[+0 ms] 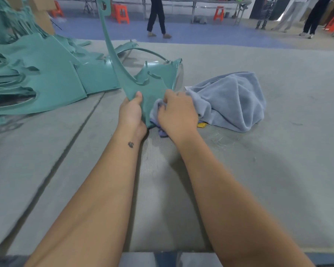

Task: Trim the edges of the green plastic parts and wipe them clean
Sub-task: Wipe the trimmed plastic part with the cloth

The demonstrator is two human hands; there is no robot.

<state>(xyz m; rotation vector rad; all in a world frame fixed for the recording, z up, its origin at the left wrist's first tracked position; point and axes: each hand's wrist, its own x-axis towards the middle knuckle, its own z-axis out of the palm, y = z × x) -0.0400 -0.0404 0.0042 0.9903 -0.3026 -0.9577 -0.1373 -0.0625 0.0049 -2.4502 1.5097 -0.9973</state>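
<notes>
I hold a green plastic part (123, 74) upright above the grey floor; its long thin arm rises to the top of the view. My left hand (130, 114) grips its lower left edge, thumb on the front face. My right hand (176, 112) bunches a fold of the grey-blue towel (233, 101) and presses it against the part's lower right face. The rest of the towel lies heaped on the floor to the right.
A pile of green plastic parts (37, 79) spreads over the floor at left. A small yellow object (201, 125) peeks from under the towel. Orange stools (121, 13), tables and standing people (156, 18) fill the far background.
</notes>
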